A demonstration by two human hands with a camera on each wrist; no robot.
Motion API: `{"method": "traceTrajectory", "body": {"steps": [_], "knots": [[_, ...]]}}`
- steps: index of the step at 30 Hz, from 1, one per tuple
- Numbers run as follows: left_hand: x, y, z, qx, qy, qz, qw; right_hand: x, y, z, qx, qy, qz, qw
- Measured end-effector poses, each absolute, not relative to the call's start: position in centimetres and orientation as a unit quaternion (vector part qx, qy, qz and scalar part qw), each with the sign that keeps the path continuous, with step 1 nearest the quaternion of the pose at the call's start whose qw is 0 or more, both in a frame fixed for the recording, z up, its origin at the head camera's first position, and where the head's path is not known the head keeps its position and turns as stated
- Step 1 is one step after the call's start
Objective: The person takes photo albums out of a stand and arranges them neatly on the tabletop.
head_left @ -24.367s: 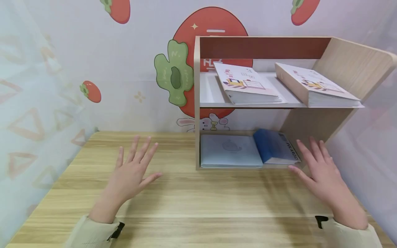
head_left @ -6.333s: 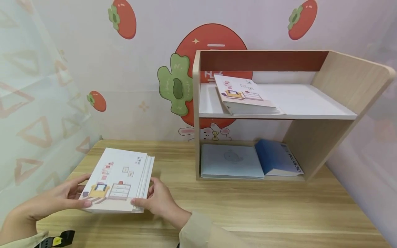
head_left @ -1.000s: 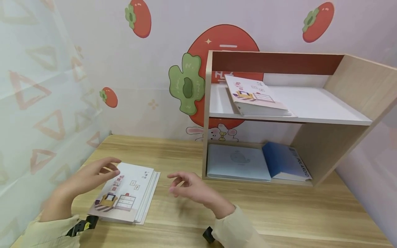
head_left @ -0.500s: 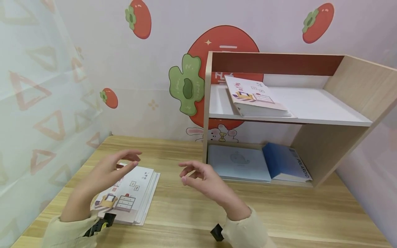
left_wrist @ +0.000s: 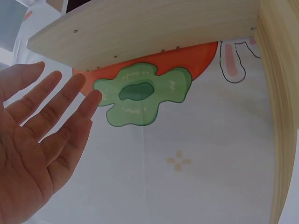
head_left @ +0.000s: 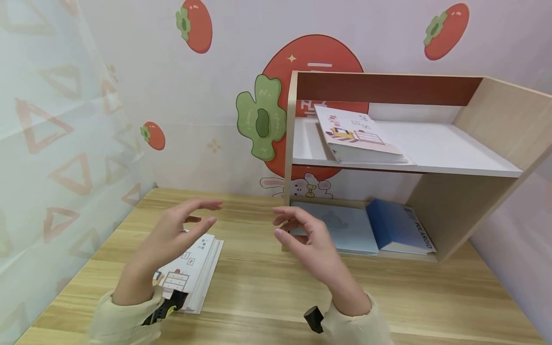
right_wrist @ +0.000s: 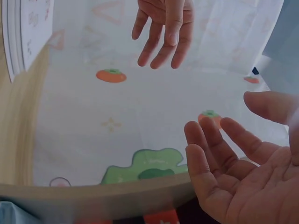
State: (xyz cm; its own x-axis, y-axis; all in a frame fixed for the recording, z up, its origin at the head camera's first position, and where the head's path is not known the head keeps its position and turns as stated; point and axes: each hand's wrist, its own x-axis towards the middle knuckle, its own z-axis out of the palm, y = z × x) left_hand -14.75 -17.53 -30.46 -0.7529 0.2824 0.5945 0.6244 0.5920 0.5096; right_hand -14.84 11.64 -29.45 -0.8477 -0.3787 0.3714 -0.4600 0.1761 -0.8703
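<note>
My left hand point(head_left: 172, 237) hangs above a white photo album point(head_left: 200, 268) that lies flat at the table's left, hiding part of its illustrated cover. Its fingers are loosely bent with nothing between them, as the left wrist view of the hand point(left_wrist: 46, 144) also shows. Just left of the shelf unit's lower compartment, my right hand point(head_left: 315, 244) floats over the table, palm inward, fingers relaxed and holding nothing. A matching album point(head_left: 358, 139) lies on the upper shelf point(head_left: 448, 143). In the right wrist view both hands appear apart, the right hand point(right_wrist: 247, 182) nearer the camera.
The wooden two-tier shelf unit point(head_left: 487, 129) stands at the right of the table point(head_left: 258, 292). On its lower level lie a pale blue whale-print album point(head_left: 353, 230) and a dark blue book marked POLAROID point(head_left: 401, 227). A patterned cloth backdrop point(head_left: 207, 96) closes the back.
The right-hand album from the upper shelf was carried to the table's left by both hands and released. Over the last second both hands have moved rightward and up, away from it.
</note>
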Motion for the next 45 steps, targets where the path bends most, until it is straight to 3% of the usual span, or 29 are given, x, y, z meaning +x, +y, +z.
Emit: {"method": "traceTrajectory", "body": {"steps": [18, 29, 45], "knots": [[-16.3, -12.0, -28.3, -0.344, -0.765, -0.481, 0.253, -14.5, 14.4, -27.4, 0.223, -0.726, 0.609, 0.227], [-17.3, -8.6, -27.2, -0.388, -0.749, -0.485, 0.231, -14.8, 15.6, -26.8, 0.235, -0.661, 0.647, 0.298], [-19.1, -5.3, -26.4, -0.416, -0.715, -0.498, 0.26, -16.4, 18.5, -25.2, 0.197, -0.572, 0.696, 0.386]]}}
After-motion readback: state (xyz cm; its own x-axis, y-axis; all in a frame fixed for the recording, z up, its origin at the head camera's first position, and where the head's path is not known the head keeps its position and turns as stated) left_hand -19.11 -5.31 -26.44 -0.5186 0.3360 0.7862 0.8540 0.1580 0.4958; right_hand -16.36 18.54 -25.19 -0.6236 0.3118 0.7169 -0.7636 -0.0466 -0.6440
